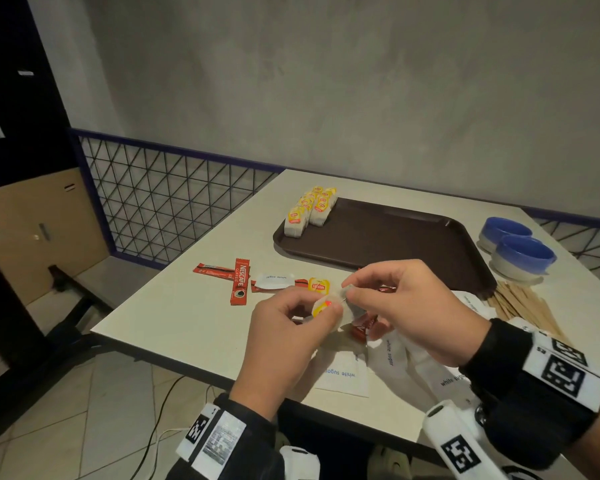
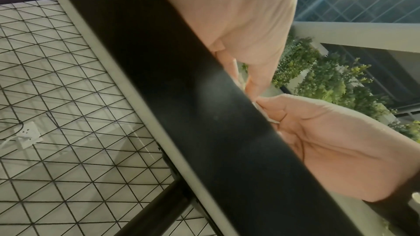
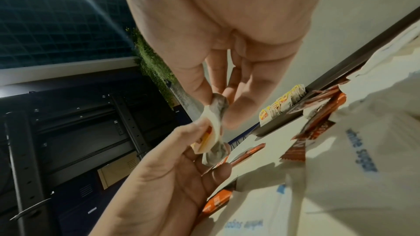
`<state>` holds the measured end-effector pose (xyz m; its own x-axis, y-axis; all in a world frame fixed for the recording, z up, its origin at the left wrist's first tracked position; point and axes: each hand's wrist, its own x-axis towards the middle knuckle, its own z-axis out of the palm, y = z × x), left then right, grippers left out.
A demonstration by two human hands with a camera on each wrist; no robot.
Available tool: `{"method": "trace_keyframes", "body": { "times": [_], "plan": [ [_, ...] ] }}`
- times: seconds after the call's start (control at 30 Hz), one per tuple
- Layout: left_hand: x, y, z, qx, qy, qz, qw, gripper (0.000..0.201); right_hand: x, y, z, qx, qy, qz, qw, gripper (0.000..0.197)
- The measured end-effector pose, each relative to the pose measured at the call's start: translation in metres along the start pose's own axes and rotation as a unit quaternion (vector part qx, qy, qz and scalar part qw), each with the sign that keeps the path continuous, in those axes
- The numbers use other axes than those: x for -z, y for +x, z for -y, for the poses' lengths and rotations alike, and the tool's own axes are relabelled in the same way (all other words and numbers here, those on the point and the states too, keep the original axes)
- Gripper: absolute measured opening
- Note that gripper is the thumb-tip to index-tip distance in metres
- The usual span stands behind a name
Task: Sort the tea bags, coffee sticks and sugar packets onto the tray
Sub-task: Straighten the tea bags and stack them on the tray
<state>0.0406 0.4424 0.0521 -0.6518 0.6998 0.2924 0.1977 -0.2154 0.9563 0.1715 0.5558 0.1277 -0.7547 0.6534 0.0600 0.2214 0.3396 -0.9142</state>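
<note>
One tray [image 1: 395, 237], two bowls [image 1: 520, 251].

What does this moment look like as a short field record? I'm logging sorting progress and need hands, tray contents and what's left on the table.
left hand: pinches the yellow tag of a tea bag
right hand: pinches the pouch end of the same tea bag
tray: brown, holds only a group of tea bags standing at its far left corner
unsorted on table: coffee sticks, sugar packets, one loose tea bag
also there: two blue bowls, wooden stirrers right of the tray
</note>
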Motion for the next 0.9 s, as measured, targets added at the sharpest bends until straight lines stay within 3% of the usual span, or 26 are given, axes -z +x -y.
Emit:
{"method": "trace_keyframes", "body": {
  "times": [0.43,0.6,0.9],
  "plan": [
    [0.0007,0.0020,0.0011,0.015,-0.012,-0.024,1.000,0.012,-0.0048,0.0015,-0.0048,-0.009,0.037,-0.021,0.999,0.014],
    [0.0023,0.0022,0.0010,0.019,-0.036,-0.027,0.999,0.015,-0.0072,0.0020,-0.0061,-0.062,0.064,0.025,0.996,0.015],
    [0.0050,0.0027,-0.0031,0.059,-0.089,-0.018,0.994,0.014,-0.0032,0.0020,-0.0065,-0.035,0.042,0.051,0.997,0.013]
  ]
}}
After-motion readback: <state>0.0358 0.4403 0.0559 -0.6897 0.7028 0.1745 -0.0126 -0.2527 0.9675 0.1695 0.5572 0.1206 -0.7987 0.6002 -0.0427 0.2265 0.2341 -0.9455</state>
